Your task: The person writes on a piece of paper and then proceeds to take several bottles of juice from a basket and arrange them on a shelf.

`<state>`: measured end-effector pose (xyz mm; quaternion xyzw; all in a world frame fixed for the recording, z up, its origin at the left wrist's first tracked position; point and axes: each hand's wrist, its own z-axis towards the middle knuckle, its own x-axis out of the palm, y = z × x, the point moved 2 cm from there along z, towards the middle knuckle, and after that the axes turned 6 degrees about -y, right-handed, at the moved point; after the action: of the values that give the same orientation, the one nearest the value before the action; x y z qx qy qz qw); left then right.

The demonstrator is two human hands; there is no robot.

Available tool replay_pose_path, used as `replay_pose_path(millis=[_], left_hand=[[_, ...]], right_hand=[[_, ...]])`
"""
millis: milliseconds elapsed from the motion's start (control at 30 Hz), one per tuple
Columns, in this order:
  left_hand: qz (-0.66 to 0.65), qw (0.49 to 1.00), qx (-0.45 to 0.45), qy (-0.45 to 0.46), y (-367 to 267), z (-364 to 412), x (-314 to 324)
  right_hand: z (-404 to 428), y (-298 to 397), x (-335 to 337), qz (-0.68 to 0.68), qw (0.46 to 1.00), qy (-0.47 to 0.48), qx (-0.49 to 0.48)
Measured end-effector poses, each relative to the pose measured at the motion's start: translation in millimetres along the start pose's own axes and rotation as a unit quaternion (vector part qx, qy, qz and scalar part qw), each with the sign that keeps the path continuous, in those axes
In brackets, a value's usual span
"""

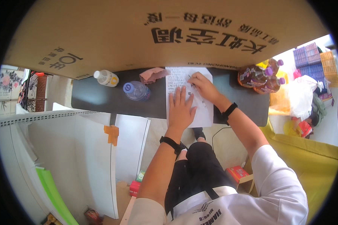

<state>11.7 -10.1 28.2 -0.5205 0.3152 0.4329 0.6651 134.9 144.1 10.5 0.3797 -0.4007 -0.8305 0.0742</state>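
A sheet of white paper (204,119) lies on the dark tabletop (155,108), its upper part covered with handwritten lines. My left hand (181,108) rests flat on the sheet with the fingers spread, pressing on its lower left part. In my right hand (204,85) is a slim pen (189,76), held over the right side of the writing. The fingers hide most of the pen, and I cannot tell whether its tip touches the paper. A dark small mark and a faint streak show on the sheet between my hands.
A large cardboard box (115,33) stands along the table's far edge. Left of the paper are a crumpled pink piece (153,75), a blue-capped clear bottle (136,91) and a white-capped bottle (107,78). Several purple-capped drink bottles (259,77) stand right. White panels (95,157) flank my left.
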Motion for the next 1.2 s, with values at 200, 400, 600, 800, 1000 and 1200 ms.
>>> replay_pose_path(millis=[200,400,600,800,1000,1200], left_hand=[[0.015,0.999,-0.039,0.009,-30.1,-45.8,-36.0],[-0.137,0.974,-0.158,0.093,-47.1,-200.5,-94.6],[-0.121,0.841,-0.505,0.15,-78.6,-379.4,-133.5],[-0.272,0.587,-0.754,-0.114,-129.1,-519.0,-78.9],[-0.305,0.576,-0.756,-0.062,-226.8,-531.7,6.9],[-0.384,0.543,-0.73,-0.158,-288.8,-508.3,8.5]], right_hand=[[-7.0,16.3,-11.1,-0.231,0.973,-0.014,-0.02],[-33.0,60.4,-26.5,-0.232,0.964,-0.104,0.071],[-96.6,135.9,-47.6,-0.073,0.996,0.046,0.001],[-102.2,167.9,-74.1,-0.011,0.96,0.274,0.058],[-63.7,187.1,-54.9,-0.002,0.884,0.451,-0.121],[-48.4,262.7,25.8,0.046,0.851,0.48,-0.208]])
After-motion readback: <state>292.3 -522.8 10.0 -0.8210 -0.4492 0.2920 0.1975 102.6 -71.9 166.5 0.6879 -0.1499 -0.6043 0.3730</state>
